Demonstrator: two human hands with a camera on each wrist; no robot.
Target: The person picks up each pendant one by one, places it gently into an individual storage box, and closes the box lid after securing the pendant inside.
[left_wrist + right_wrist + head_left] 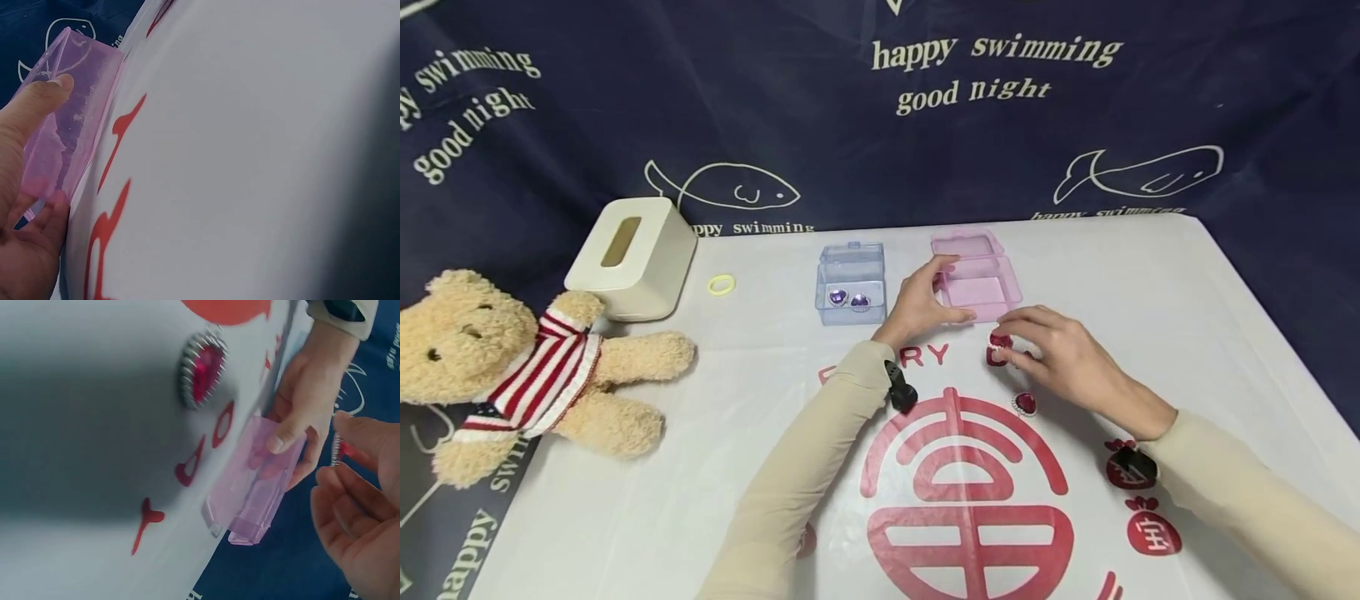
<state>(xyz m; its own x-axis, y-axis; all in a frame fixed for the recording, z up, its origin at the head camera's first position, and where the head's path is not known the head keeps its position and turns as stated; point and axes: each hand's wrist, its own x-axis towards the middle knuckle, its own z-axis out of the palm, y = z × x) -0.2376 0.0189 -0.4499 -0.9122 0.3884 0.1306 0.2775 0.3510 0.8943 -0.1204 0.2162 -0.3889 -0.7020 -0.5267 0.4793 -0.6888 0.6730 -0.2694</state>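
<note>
An open pink box [976,292] stands on the table, its lid tilted back; nothing shows inside it. My left hand [925,302] grips its left side, with the thumb on the near wall in the left wrist view [34,103]. Just right of and nearer than the box, my right hand [1063,354] pinches a red gem [999,340] with a silvery beaded edge between thumb and fingers; the right wrist view also shows this gem [338,449]. A second red gem [1024,404] lies on the tablecloth below the right hand.
Left of the pink box is an open blue box [852,315] holding two purple gems [860,302]. Farther left are a yellow ring [721,285], a white tissue box [632,258] and a teddy bear [535,367]. A dark blue printed cloth [850,108] hangs behind the table.
</note>
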